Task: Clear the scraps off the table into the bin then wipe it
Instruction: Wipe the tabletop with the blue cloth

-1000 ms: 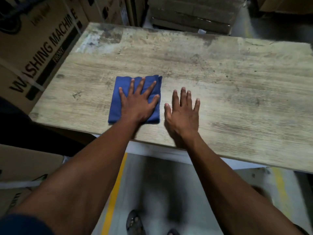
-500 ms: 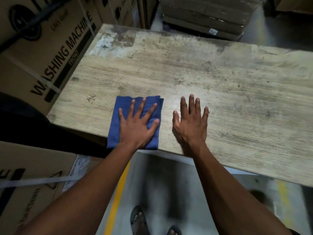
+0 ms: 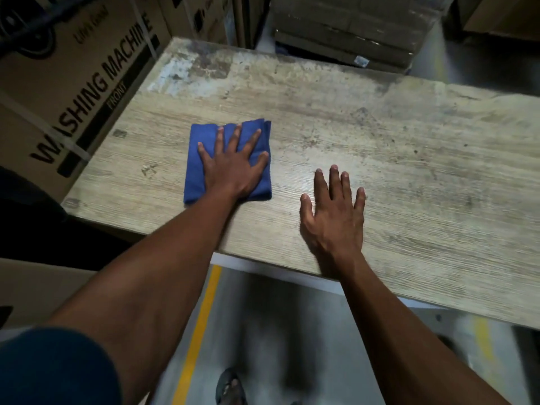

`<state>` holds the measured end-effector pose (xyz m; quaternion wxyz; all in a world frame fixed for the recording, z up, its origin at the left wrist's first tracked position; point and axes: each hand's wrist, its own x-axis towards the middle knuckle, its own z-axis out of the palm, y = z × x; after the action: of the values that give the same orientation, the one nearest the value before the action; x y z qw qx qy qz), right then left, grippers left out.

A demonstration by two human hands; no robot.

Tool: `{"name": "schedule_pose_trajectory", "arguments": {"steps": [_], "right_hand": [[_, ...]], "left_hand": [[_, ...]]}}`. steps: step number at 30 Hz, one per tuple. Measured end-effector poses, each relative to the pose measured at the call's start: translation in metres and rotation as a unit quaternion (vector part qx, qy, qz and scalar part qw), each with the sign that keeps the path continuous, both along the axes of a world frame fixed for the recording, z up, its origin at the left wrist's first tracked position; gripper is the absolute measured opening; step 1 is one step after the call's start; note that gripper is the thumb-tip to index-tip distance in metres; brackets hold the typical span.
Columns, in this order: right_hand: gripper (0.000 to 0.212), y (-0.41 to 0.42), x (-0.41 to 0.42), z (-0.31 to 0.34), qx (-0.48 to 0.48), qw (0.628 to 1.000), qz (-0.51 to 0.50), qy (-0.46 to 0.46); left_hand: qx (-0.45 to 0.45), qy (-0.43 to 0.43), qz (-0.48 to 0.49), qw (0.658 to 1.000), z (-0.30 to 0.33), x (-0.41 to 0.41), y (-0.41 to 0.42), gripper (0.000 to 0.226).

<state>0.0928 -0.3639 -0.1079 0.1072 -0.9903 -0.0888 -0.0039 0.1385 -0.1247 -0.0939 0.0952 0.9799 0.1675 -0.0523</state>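
Left hand presses blue cloth flat on tabletop, fingers spread straight; right hand flat beside it, fingers straight, holding nothing.

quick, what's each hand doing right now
Left hand: open, fingers spread, pressing flat on the blue cloth.
Right hand: open, flat on the table, holding nothing.

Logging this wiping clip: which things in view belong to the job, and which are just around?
Job: blue cloth under left hand; right hand flat on wooden table.

Around: washing machine box; stacked cartons; yellow floor line.
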Motion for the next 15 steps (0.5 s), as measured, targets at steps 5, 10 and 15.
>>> {"name": "schedule_pose_trajectory", "arguments": {"steps": [5,10,15], "right_hand": [[0.070,0.002,-0.003,0.005,-0.001,1.000,0.007,0.007],[0.070,0.006,-0.009,0.007,0.004,1.000,0.001,0.013],[0.078,0.047,-0.014,0.006,0.006,1.000,0.013,0.017]], "left_hand": [[-0.018,-0.003,-0.004,1.000,0.001,-0.042,-0.001,0.070],[-0.005,-0.003,0.062,0.998,-0.002,-0.118,0.017,0.071],[0.002,-0.008,0.143,0.990,-0.003,-0.130,0.061,0.072]]}}
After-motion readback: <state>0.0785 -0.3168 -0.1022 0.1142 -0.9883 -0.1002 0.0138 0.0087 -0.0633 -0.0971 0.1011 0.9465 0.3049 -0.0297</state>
